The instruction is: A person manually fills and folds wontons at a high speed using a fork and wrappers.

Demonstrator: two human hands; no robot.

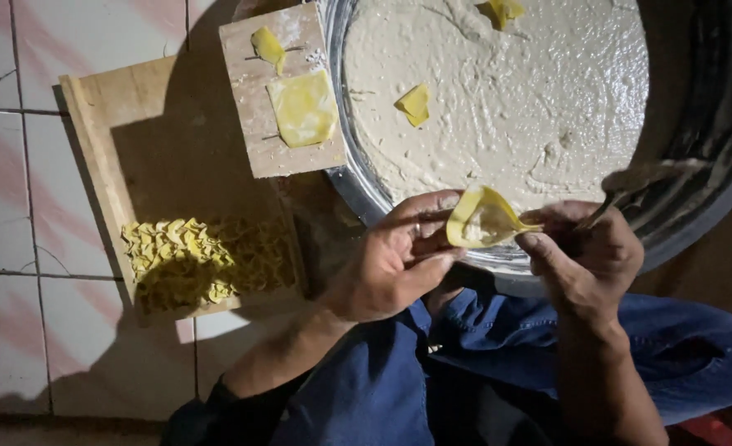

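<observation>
A thin yellow dough wrapper [483, 219] sits just right of the frame's centre, folded into a shallow cup with a pointed corner at top and another toward the right. A pale smear of filling shows inside it. It hangs over the near rim of a large metal basin [358, 186], which fills the upper right of the frame and holds a wide mass of pale grey paste [515, 91].

The left hand [395, 260] comes up from the lower middle, palm turned inward, its thumb and fingers pinched closed on the wrapper's left edge. The right hand [585, 252] reaches in from the lower right, its fingertips touching the wrapper's right corner while its fingers are curled tight around a spoon [643, 177]; the spoon's bowl, coated in paste, points to the upper right above the basin's rim.

Two loose yellow wrapper pieces [414, 103] lie on the paste. In the upper middle, a small wooden board [287, 153] leans against the basin and carries more flat wrappers [302, 107]. At left centre, a larger wooden tray [168, 140] on the tiled floor [19, 206] holds a packed cluster of folded dumplings [205, 260]. Blue trousers [498, 347] cover the lower frame.
</observation>
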